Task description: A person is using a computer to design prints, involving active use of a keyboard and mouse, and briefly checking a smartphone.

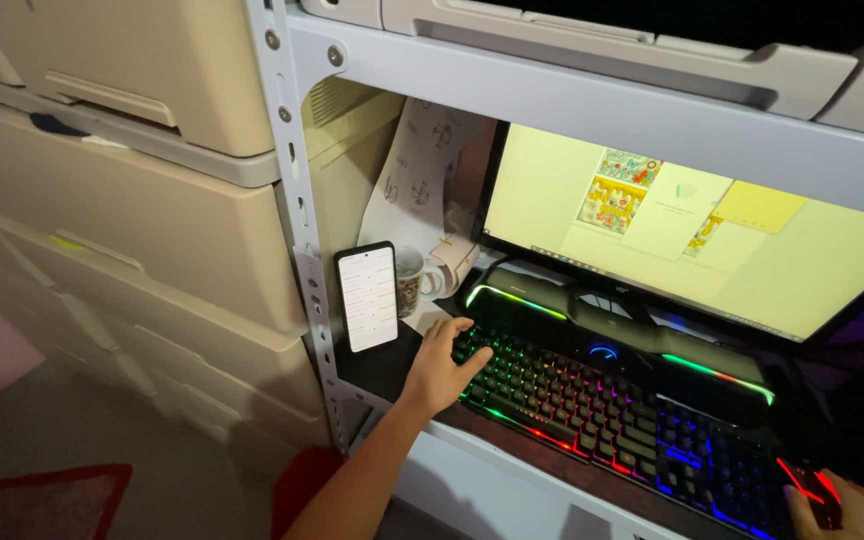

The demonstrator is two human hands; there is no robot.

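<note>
Partly cropped, the right hand cups a mouse; left hand fingers rest released on the keyboard.

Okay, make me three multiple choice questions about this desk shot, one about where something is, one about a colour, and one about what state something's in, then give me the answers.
1. Where does the phone stand?
A. Flat on the keyboard
B. Upright against the shelf post, left of the keyboard
C. On top of the monitor

2. What colour are the glowing lines on the mouse?
A. Red
B. White
C. Green

3. What state is the monitor in?
A. Switched off and dark
B. Lit, showing a pale yellow screen
C. Lying face down

Answers:
1. B: the phone stands upright by the shelf post, lit, with the mug just to its right.
2. A: red lines glow under the right hand.
3. B: the screen glows pale yellow above the rainbow-lit keyboard, whose left end the left hand touches.
</note>
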